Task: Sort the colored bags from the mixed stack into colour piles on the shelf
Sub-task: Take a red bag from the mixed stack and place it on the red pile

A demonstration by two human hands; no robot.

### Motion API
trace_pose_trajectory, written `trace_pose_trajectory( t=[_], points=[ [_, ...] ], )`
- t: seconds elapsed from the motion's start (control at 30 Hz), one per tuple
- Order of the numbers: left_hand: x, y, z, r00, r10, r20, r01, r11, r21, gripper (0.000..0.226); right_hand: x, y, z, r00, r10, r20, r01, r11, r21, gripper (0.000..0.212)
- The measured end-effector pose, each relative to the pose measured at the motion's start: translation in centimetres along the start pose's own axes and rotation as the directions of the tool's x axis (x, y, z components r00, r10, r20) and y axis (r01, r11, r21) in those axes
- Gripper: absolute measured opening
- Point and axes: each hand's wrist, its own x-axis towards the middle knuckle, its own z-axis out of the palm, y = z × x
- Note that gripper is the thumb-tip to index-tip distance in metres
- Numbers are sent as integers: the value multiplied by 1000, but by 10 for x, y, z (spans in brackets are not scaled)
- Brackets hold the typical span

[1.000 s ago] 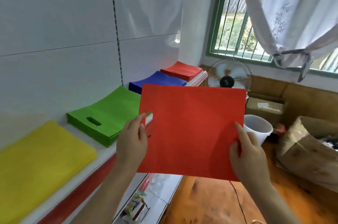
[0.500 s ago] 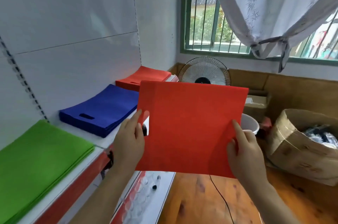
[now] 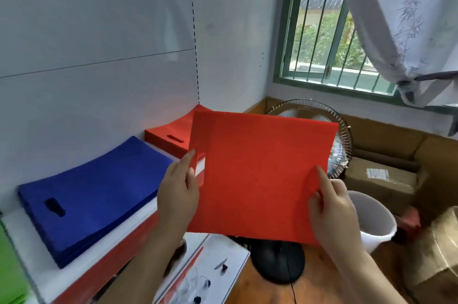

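Left of the left hand (image 3: 178,194): blue pile (image 3: 94,194) on the shelf (image 3: 138,217), green pile (image 3: 10,274) now cut off at the frame edge. Beyond it, closer than a second ago: red pile (image 3: 173,135), likely the drop spot. Between both grips: red bag (image 3: 260,174), pinched at each side edge, right hand (image 3: 332,212) mirroring. Hidden behind the bag: most of the fan (image 3: 339,145), pile's right half.

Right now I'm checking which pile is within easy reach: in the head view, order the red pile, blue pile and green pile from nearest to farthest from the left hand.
Measured from the left hand, which holds the red bag:
1. Red pile, just beyond it at the shelf's far end.
2. Blue pile, to its left.
3. Green pile, at the view's left edge.
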Motion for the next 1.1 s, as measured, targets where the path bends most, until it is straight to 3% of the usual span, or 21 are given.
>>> trace_pose_trajectory(
  t=[0.3,0.57,0.87,1.1],
  points=[
    [112,-31,73,990,-45,-135,45,999,-6,45,160,11,91,989,-138,48,137,990,34,66],
    [155,-64,78,959,-149,-243,195,965,176,41,261,-9,203,940,-305,150,276,943,187,53],
    [181,-76,99,839,-319,-441,485,805,341,34,356,-37,313,775,-547,315,427,822,377,46],
    [197,-98,119,792,-440,-424,610,607,510,36,396,-45,366,638,-613,466,468,789,397,48]
  ],
)
